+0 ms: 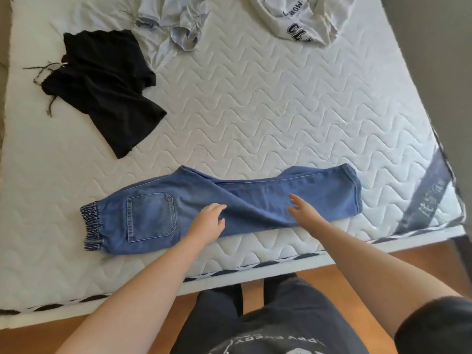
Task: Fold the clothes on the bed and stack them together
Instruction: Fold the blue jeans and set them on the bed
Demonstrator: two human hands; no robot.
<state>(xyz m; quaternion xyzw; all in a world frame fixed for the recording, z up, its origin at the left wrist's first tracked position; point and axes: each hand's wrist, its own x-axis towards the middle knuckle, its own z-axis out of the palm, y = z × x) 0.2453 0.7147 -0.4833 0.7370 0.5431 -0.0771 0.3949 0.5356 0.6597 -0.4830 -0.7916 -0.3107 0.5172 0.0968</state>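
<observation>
Blue jeans (pixel 319 192) lie lengthwise along the near edge of the white mattress (pixel 255 111), folded leg on leg, elastic waistband at the left and hems at the right. My left hand (pixel 208 219) rests flat on the jeans just right of the back pocket, fingers relaxed. My right hand (pixel 302 209) lies open over the middle of the legs, fingers straight. Black shorts (pixel 102 88) with a drawstring lie unfolded at the far left. A crumpled pale blue garment (pixel 176 19) and a white printed top (pixel 306 16) lie at the far edge.
The mattress's near edge runs diagonally with a striped border; a grey labelled band (pixel 429 190) crosses its right corner. Wooden floor (pixel 408 259) shows below. My dark clothing fills the bottom of the view.
</observation>
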